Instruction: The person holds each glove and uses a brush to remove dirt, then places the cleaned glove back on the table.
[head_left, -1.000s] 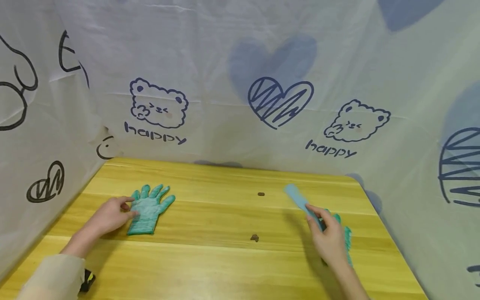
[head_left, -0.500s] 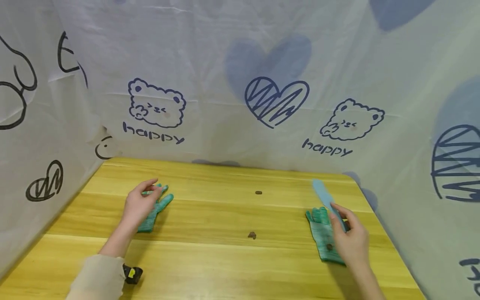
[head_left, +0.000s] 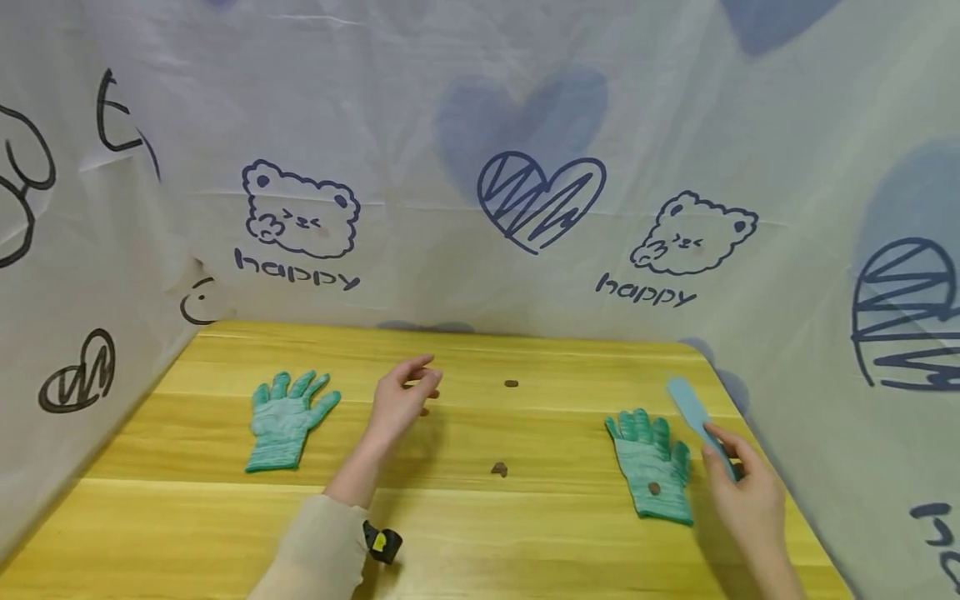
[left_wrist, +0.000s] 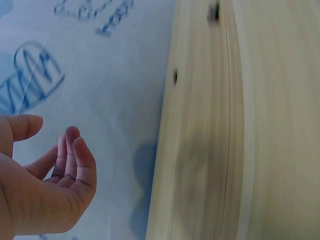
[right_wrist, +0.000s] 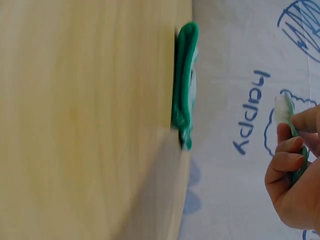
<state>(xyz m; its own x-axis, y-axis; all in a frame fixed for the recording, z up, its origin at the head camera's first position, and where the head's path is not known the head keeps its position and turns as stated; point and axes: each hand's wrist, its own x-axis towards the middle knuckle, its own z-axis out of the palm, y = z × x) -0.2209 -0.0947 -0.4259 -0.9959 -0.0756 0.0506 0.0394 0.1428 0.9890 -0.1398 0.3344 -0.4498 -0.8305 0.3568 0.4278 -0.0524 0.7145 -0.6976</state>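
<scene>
In the head view my right hand grips the handle of a light blue brush, raised beside the right glove. Pale bristles of the brush show in the right wrist view. That green knitted glove lies flat with a small brown lump on its cuff part. My left hand hovers above the table, fingers loosely bent and holding nothing, as the left wrist view also shows. To its left lies another green glove, fingers spread. Two brown bits, a far one and a near one, lie between the hands.
The yellow wood-grain table ends at a pale cloth wall printed with hearts and bears. More cloth closes off both sides. A black strap with a yellow patch sits at my left wrist.
My left hand has moved right, away from the left glove, which is now fully visible. My right hand has shifted right with the brush, uncovering the right glove and the lump on it.
</scene>
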